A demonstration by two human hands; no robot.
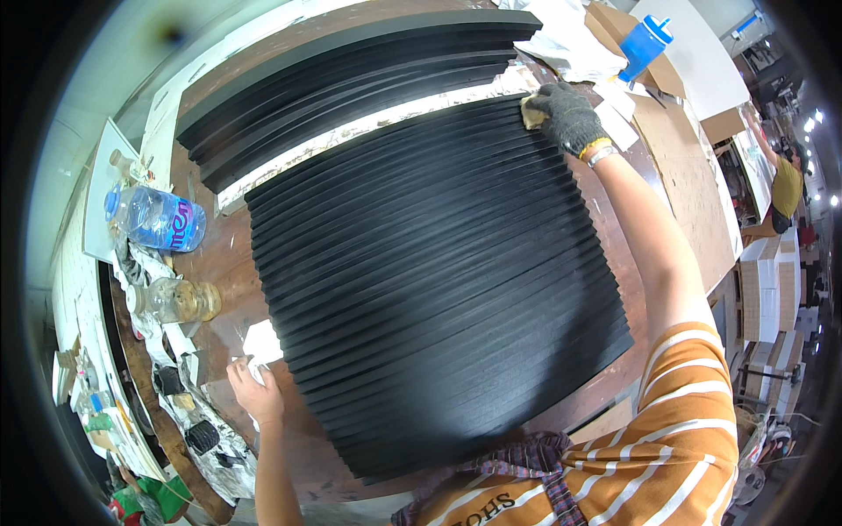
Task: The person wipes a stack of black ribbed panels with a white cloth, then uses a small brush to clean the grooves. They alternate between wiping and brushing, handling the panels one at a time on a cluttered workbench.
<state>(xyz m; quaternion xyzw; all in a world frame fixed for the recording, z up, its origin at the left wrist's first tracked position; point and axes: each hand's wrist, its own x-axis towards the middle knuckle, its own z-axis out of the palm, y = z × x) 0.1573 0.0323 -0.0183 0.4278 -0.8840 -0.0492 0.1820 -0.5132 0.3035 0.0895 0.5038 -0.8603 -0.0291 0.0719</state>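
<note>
Long black strips [438,280] lie side by side, forming a wide ribbed sheet across the table. At its far right corner, my right hand [570,121], in a grey knit glove with a yellow cuff, grips a tan sponge-like pad [532,113] against the strip ends. My bare left hand [257,394] is beside the sheet's left edge, its fingers closed round a thin white piece [263,342]. Whether that piece is paper or cloth I cannot tell. More black strips [360,79] are grouped beyond the sheet, across a pale gap.
On the left stand a large clear bottle [162,217] with a blue cap and a jar [180,301] of yellowish contents. A blue bottle [645,48] and cardboard [671,167] are at the far right. Another person [783,188] is in the right background.
</note>
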